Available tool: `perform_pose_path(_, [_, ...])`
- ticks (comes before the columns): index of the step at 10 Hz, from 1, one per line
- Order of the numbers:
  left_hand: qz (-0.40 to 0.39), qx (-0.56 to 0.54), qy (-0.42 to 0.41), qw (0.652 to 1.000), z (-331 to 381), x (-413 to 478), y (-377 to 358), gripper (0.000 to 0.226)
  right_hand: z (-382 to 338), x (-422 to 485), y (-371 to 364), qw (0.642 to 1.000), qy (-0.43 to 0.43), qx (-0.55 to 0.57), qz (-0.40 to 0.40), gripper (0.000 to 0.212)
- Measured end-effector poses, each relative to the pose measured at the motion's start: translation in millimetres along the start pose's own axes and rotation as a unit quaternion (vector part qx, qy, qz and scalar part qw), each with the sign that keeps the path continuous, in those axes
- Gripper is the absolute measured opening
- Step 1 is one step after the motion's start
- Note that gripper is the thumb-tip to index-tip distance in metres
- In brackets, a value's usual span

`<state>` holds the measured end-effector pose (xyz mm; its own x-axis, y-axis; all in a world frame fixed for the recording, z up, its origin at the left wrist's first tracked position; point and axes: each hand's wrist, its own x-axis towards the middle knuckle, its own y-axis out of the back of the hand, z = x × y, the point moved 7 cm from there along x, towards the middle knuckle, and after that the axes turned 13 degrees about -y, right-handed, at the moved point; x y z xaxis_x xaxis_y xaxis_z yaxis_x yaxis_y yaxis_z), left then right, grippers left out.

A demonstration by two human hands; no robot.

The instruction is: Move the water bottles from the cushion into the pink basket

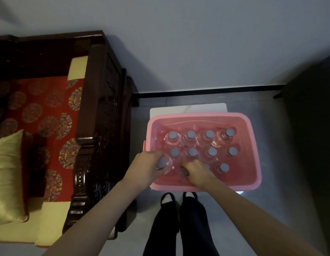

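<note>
a: how will these water bottles handle?
b: thin clear plastic, probably full, so weighty and slick. best gripped at the shoulder under the cap.
a: and the hands?
b: both arms reach down. the left hand wraps the corner bottle at the pink basket's near-left corner. the right hand pinches the second bottle beside it. none show on the cushion.

We hold one bottle in our left hand and another in our right hand, inside the pink basket.
</note>
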<state>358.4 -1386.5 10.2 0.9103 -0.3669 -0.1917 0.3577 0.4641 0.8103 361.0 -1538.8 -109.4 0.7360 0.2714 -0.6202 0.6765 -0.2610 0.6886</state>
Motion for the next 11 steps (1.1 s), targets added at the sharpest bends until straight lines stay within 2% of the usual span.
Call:
perform_pose_path(1, [-0.041,0.022,0.014,0.999,-9,5,-19,0.018,5,-4,9,0.999,0.002,0.031,0.006,0.037])
perform_pose_path(2, [-0.086,0.036,0.026,0.995,-18,9,-38,0.017,12,-14,27,0.996,0.005,0.066,0.064,0.039])
perform_pose_path(3, [-0.148,0.094,0.016,0.984,-21,15,-57,0.014,25,-29,49,0.983,-0.005,0.067,0.168,0.038])
perform_pose_path(4, [-0.203,0.207,-0.014,0.957,-17,16,-73,0.016,36,-39,60,0.977,-0.003,0.035,0.212,0.037])
perform_pose_path(5, [-0.21,0.264,-0.063,0.939,-10,20,-83,0.03,44,-42,64,0.977,-0.015,0.022,0.212,0.034])
perform_pose_path(7, [-0.231,0.306,-0.101,0.918,-9,26,-96,0.035,50,-45,67,0.973,-0.03,0.048,0.224,0.025])
perform_pose_path(9, [-0.258,0.269,-0.047,0.927,-20,37,-110,0.023,50,-41,62,0.976,-0.014,0.068,0.209,0.019])
perform_pose_path(11, [-0.287,0.243,0.004,0.927,-26,41,-111,0.023,47,-38,75,0.98,-0.009,0.061,0.191,0.018])
